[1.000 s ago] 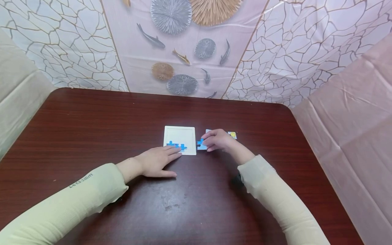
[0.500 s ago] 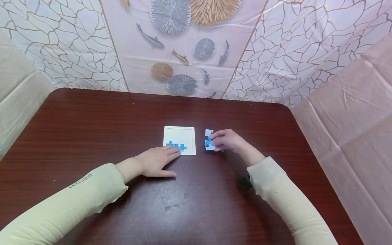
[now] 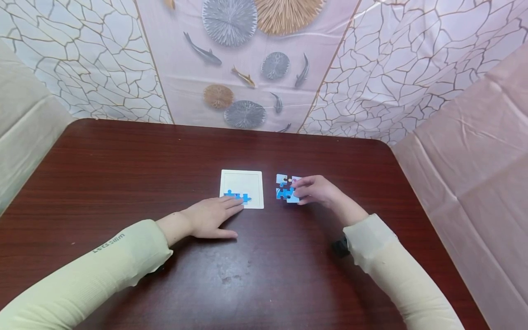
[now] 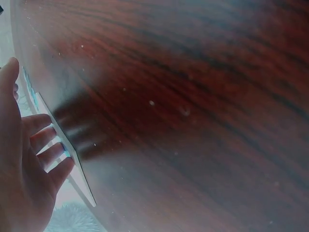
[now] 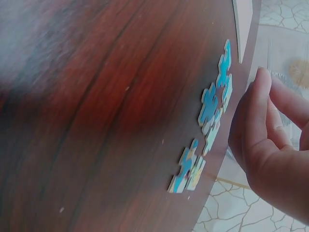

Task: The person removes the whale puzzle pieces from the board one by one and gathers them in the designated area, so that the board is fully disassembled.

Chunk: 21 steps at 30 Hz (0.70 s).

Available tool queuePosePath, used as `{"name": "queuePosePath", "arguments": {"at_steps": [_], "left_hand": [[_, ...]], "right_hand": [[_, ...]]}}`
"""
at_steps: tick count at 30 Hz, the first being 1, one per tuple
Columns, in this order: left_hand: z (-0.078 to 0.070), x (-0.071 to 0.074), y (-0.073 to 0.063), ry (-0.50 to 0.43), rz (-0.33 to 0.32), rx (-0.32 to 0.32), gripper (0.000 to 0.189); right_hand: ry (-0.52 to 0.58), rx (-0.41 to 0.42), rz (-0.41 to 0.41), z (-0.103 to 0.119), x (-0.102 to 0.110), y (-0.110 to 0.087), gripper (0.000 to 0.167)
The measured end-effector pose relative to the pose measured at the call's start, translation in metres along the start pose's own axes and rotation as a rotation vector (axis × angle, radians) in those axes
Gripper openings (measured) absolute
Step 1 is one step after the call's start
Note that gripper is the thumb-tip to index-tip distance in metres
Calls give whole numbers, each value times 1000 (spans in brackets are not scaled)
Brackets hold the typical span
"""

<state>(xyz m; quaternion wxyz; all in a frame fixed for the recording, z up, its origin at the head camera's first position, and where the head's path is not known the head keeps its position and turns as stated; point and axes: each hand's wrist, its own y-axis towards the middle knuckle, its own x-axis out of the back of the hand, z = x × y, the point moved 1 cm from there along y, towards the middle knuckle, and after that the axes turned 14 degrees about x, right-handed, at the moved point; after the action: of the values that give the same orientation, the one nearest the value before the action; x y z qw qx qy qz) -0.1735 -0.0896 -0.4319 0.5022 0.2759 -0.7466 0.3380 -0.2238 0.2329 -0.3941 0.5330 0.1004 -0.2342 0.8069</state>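
A white puzzle tray [image 3: 242, 182] lies flat on the table, with joined blue puzzle pieces [image 3: 236, 196] along its near edge. My left hand [image 3: 210, 217] rests with straight fingers over the tray's lower left corner, fingertips on the blue pieces. In the left wrist view, fingers [image 4: 60, 171] lie across the tray's edge. To the right of the tray is a group of loose jigsaw pieces [image 3: 284, 193], blue and pale. My right hand [image 3: 315, 189] is loosely bent over their right side, partly hiding them. The right wrist view shows nothing between the right hand's thumb and fingers.
The dark brown wooden table [image 3: 165, 156] extends around the tray and pieces. A patterned curtain [image 3: 255, 68] hangs behind its far edge, and plain pale cloth [image 3: 466, 160] falls along the right side. In the right wrist view, several pieces [image 5: 186, 169] lie flat in two clusters.
A blue piece beside the tray has shifted right to the other loose pieces. My right hand has moved right, uncovering more of them. The left hand stays put.
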Motion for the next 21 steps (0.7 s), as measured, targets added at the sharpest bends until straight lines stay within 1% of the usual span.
{"name": "queuePosePath", "arguments": {"at_steps": [12, 17, 18, 20, 21], "left_hand": [[0, 1, 0, -1, -3, -5, 74], [2, 1, -1, -26, 1, -11, 75], [3, 0, 0, -32, -1, -17, 76], [9, -8, 3, -30, -23, -30, 77], [10, -8, 4, -32, -25, -35, 78]], "right_hand": [[10, -36, 9, -11, 16, -16, 45], [22, -56, 15, -20, 25, -25, 46], [24, -61, 15, -22, 27, -26, 46], [26, -65, 19, -27, 31, -29, 46], [26, -68, 21, -29, 33, -30, 46]]}}
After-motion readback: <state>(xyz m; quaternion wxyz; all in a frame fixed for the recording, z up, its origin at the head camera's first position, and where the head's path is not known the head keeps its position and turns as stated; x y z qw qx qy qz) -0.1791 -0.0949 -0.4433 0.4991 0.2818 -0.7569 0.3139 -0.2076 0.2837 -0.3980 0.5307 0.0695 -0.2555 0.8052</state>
